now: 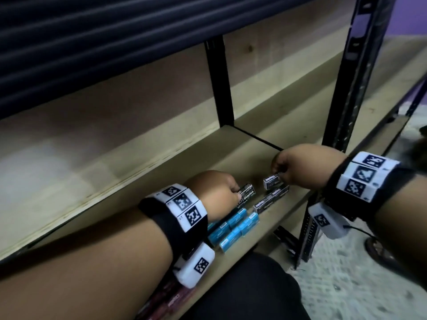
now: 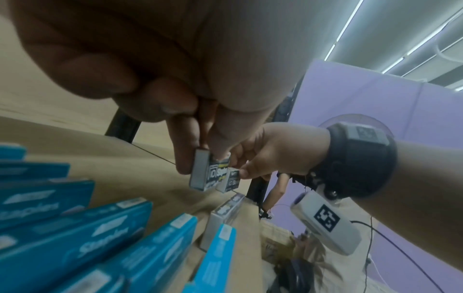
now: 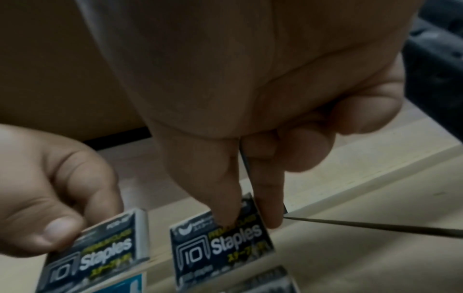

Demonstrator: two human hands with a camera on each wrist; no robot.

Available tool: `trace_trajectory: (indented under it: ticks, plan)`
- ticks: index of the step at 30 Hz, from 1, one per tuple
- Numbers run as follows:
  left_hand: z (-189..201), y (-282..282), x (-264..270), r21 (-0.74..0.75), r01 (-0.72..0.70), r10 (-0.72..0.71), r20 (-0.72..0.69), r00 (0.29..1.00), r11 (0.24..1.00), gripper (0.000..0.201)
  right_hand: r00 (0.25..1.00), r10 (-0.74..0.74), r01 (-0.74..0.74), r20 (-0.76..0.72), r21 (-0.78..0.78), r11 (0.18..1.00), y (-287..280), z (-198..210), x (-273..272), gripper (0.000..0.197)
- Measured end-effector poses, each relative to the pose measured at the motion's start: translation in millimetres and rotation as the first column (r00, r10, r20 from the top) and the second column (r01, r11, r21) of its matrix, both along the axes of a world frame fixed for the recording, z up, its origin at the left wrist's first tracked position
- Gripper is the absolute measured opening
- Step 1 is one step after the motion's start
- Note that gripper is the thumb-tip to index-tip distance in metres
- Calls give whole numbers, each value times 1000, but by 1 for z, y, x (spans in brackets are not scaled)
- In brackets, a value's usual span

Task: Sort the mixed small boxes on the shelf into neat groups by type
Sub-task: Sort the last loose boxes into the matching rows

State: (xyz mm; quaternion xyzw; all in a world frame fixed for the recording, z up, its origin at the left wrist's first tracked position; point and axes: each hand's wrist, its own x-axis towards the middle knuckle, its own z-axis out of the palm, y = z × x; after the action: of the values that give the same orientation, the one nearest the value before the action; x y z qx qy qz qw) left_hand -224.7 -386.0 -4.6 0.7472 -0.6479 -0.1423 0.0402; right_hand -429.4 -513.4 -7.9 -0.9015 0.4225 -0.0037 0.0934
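Observation:
Both hands work over the wooden shelf [image 1: 143,188]. My left hand [image 1: 238,192] pinches a black "Staples" box [image 1: 247,194] by its end, just above the shelf. My right hand [image 1: 278,173] pinches a second black Staples box [image 1: 273,181] a short way to the right. In the right wrist view the thumb and a finger of my right hand [image 3: 250,220] hold that box [image 3: 220,245], and the left-hand box [image 3: 100,253] is beside it. More black boxes [image 1: 272,199] lie in a row in front. Several blue staple boxes [image 1: 233,225] lie grouped near the shelf's front edge.
A black metal upright [image 1: 346,88] stands just right of my right hand, and another [image 1: 219,84] is at the back. Bare board stretches left of the boxes. Red packets [image 1: 166,301] lie on the level below. The left wrist view shows a person [image 2: 275,190] far behind.

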Motion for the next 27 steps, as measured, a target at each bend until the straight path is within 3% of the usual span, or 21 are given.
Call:
trace_trajectory:
  ticks: [7, 11, 14, 22, 27]
  plan:
    - [-21, -51, -14, 116, 38, -51, 113, 992, 992, 33, 968, 75, -67, -240, 42, 997, -22, -5, 17, 33]
    - [-28, -63, -18, 176, 27, -59, 175, 983, 984, 29, 880, 123, -78, -459, 117, 990, -38, -17, 37, 37]
    - [-31, -69, -19, 217, 24, -66, 189, 980, 976, 26, 830, 160, -91, -534, 155, 984, -47, -25, 47, 40]
    - [-36, -67, -20, 231, 72, -116, 184, 976, 970, 30, 802, 155, -86, -576, 146, 986, -46, -28, 54, 31]
    - [-21, -56, -16, 123, 44, -59, 126, 990, 991, 33, 913, 91, -42, -398, 129, 991, -34, -7, 39, 38]
